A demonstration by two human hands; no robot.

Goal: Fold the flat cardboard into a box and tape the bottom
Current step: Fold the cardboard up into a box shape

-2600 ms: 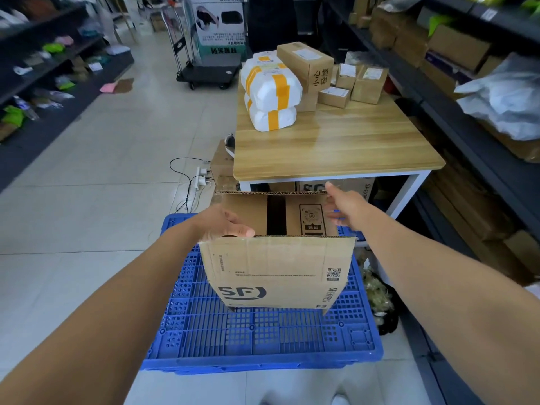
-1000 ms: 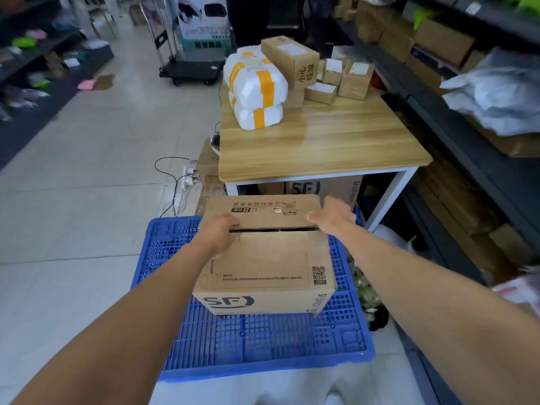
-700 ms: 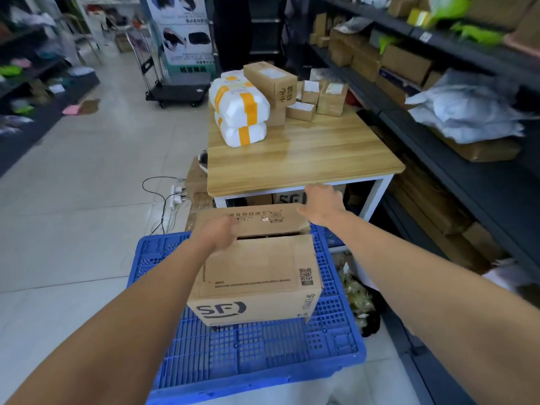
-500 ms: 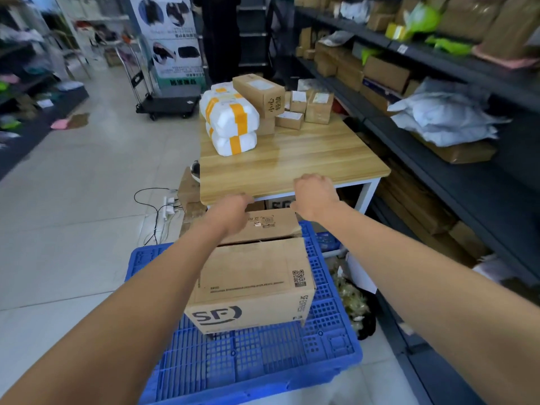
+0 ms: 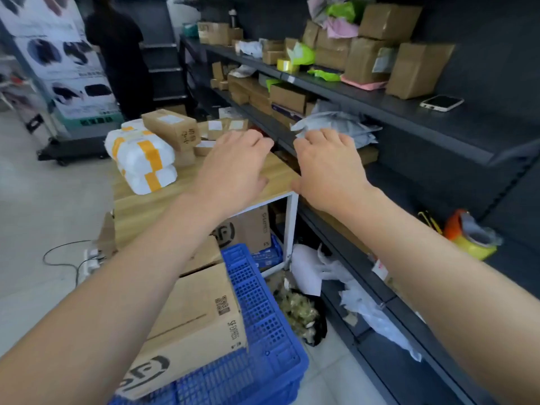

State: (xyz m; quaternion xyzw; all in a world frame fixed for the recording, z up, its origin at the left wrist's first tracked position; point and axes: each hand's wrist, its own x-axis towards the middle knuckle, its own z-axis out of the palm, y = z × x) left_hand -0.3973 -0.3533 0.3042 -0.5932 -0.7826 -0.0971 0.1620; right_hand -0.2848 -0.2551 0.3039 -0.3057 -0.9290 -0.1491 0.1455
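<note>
The brown cardboard box with SF print stands on a blue plastic crate at the lower left, its flaps folded down on top, partly hidden by my left forearm. Both my hands are lifted off it and hang in the air above the wooden table's corner. My left hand and my right hand are side by side, palms down, fingers loosely spread, holding nothing. A yellow tape roll in an orange dispenser lies on the dark shelf at the right. Another yellow tape roll sits on the upper shelf.
A wooden table carries white parcels with orange tape and small brown boxes. Dark shelving full of parcels runs along the right, with a phone on it. A person in black stands at the back. Cables lie on the floor at left.
Both hands have let go of the box's top flaps and risen away from it. My view has swung right toward the shelves, so the box now lies low at the left.
</note>
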